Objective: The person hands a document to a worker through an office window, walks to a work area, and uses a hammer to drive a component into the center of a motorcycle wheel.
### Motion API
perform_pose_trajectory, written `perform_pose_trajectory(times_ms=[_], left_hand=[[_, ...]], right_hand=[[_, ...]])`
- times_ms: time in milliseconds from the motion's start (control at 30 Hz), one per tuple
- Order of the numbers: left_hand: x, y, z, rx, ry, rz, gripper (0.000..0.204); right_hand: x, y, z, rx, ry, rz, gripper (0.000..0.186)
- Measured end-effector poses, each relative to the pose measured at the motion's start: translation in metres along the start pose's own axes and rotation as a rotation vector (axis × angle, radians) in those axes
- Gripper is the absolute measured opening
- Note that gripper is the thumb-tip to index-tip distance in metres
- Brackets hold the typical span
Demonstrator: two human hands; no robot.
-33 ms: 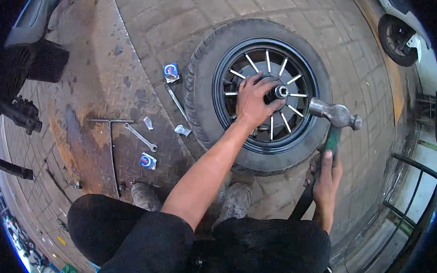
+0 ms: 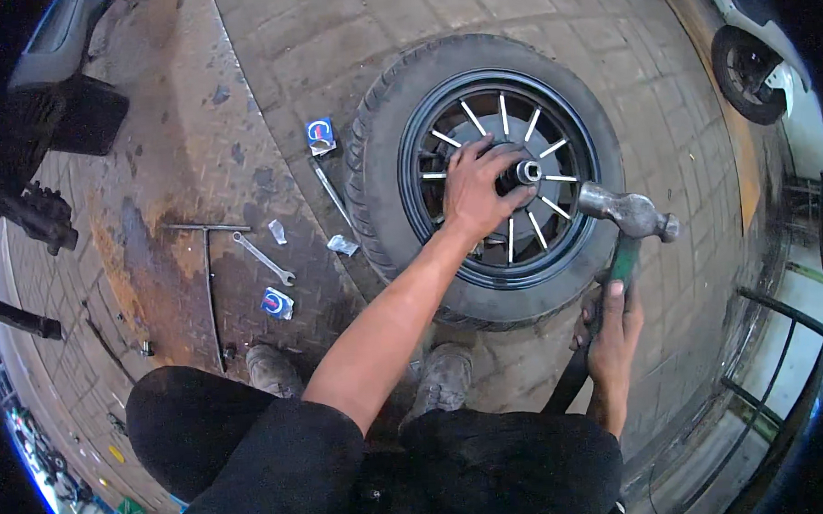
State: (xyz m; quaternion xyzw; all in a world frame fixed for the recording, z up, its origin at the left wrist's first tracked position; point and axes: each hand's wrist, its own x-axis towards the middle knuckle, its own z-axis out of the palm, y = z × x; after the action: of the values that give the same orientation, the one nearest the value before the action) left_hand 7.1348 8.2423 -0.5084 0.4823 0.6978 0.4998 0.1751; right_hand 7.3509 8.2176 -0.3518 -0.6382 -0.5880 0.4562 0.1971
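A wheel with a black tyre, black rim and silver-faced spokes lies flat on the paving before me. At its hub, my left hand is closed around a dark socket that stands on end, its bright square-holed end facing up. What sits beneath the socket is hidden by my fingers. My right hand grips the green and black handle of a ball-peen hammer. The steel head is to the right of the socket, over the wheel's right edge and apart from the socket.
Left of the wheel lie a T-handle wrench, a combination spanner, a metal rod and two small blue-and-white boxes. Scraps of clear plastic rest near the tyre. A parked vehicle's wheel stands far right, a metal frame nearer.
The hammer head has shifted very slightly left, toward the socket. My left hand stays in place on the socket.
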Motion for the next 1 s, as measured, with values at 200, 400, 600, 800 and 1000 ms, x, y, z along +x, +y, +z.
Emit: perform_pose_trajectory(times_ms=[200,400,600,800,1000], left_hand=[[0.000,0.001,0.005,0.002,0.019,0.026,0.050],[-0.001,-0.004,0.000,-0.003,0.016,0.022,0.051],[0.004,0.003,0.003,-0.012,0.004,0.021,0.049],[-0.005,0.000,0.006,-0.006,0.001,0.023,0.049],[0.001,-0.001,-0.002,0.029,0.007,0.024,0.048]], right_hand=[[0.017,-0.010,0.006,-0.031,-0.083,-0.124,0.038],[0.042,-0.078,-0.001,-0.378,0.164,-0.266,0.039],[0.039,-0.138,-0.083,0.062,0.104,-0.495,0.031],[0.050,-0.043,0.031,-0.864,-0.076,-0.322,0.032],[0.028,-0.047,0.010,-0.478,0.104,-0.382,0.035]])
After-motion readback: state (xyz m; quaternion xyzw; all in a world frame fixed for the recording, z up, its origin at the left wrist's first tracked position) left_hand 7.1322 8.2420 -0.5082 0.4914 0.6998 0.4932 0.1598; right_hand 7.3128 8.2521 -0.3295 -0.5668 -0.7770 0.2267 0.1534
